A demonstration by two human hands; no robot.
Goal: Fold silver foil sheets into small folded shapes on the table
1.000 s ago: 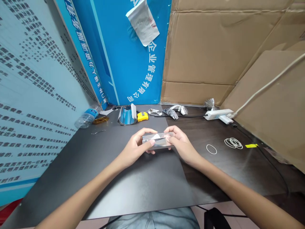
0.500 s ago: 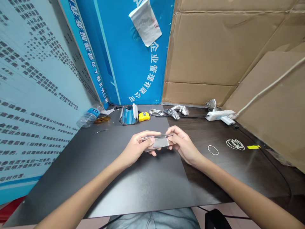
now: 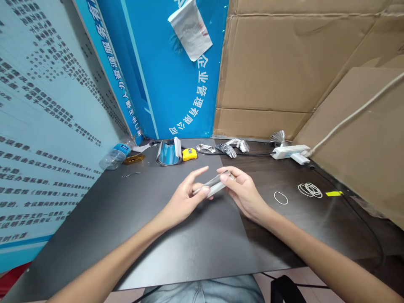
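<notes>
The left hand (image 3: 184,203) and right hand (image 3: 243,194) hold one silvery foil strip (image 3: 214,186), its two ends pinched between their fingers (image 3: 224,177).

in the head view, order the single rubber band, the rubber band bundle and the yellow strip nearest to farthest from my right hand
Nearest to farthest from the right hand:
1. Single white rubber band, just to the right of the hand
2. Bundle of rubber bands, farther right
3. Yellow strip, farthest right, beyond the bundle
</notes>
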